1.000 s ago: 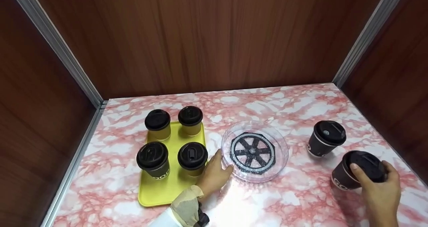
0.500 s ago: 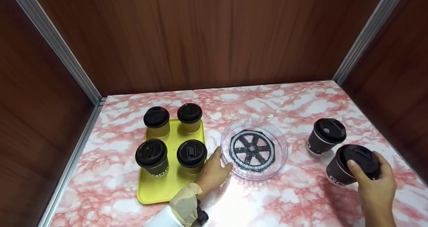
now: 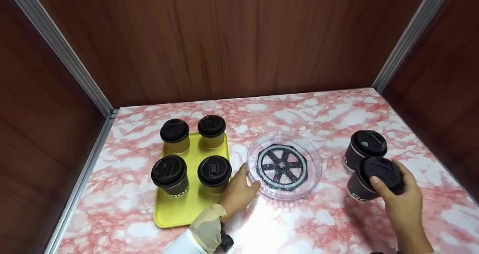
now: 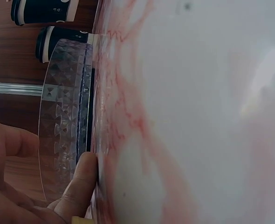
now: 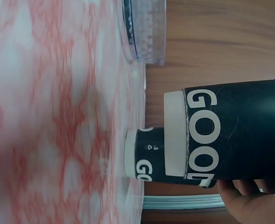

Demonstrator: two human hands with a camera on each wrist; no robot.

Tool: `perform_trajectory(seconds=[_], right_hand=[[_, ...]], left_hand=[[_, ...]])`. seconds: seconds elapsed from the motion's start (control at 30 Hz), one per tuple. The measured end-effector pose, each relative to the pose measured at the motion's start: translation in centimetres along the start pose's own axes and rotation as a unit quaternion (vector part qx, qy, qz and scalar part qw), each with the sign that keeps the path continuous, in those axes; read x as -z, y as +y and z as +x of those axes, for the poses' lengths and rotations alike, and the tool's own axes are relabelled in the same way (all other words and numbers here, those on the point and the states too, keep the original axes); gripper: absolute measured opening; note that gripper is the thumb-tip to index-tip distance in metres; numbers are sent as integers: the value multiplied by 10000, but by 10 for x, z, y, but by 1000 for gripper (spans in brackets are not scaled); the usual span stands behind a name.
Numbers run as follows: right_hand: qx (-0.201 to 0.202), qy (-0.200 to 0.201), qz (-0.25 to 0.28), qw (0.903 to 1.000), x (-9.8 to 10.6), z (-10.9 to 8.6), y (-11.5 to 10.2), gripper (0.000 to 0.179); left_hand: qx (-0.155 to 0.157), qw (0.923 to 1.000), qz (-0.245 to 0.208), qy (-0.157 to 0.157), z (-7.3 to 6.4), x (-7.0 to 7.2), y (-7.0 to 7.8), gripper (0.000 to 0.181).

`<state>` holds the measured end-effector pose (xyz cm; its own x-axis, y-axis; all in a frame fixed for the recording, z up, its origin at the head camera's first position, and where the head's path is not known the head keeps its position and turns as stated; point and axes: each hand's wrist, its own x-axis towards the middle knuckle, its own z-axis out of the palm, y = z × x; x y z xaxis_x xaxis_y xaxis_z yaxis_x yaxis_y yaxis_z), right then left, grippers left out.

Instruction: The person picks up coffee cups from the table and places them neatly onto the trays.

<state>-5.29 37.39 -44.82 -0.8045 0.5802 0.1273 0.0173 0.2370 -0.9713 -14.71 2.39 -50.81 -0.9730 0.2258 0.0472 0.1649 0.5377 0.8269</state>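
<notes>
My right hand (image 3: 402, 201) grips a dark paper coffee cup (image 5: 235, 130) with a black lid near its top, thumb on the lid's near side. The right wrist view shows its white base raised off the table, with "GOOD" lettering on the sleeve. A second dark lidded coffee cup (image 3: 354, 155) stands just behind it, partly covered in the head view. My left hand (image 3: 239, 194) touches the left side of a clear round plastic dish (image 4: 58, 126), thumb and fingers spread along its wall. A black spoked, wheel-like pattern (image 3: 282, 167) shows at the dish's bottom.
Left of the dish, a yellow tray (image 3: 172, 216) bears several black-lidded cups, the near-right one (image 3: 214, 173) close to my left hand. Wood-grain panels (image 3: 239, 40) enclose the back and sides of the pink marbled table (image 3: 299, 228).
My right hand has carried the gripped cup leftward and slightly away from me, so it now overlaps the second cup in view. My left hand stays at the dish.
</notes>
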Motion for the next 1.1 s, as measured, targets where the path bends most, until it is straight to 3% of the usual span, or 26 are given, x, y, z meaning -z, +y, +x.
perform_trajectory(seconds=[0.17,0.63,1.1], right_hand=[[183,-111,-290,9993,-7,0,-2,71],[457,-741,614,9943,-32,1,-8,75],[947,-1035,213,9899,-60,-4,-21,70]], left_hand=[[0,9999,-121,-19,0,0,0,74],[92,10000,34,0,0,0,2,74],[22,10000,-38,41,0,-1,1,74]])
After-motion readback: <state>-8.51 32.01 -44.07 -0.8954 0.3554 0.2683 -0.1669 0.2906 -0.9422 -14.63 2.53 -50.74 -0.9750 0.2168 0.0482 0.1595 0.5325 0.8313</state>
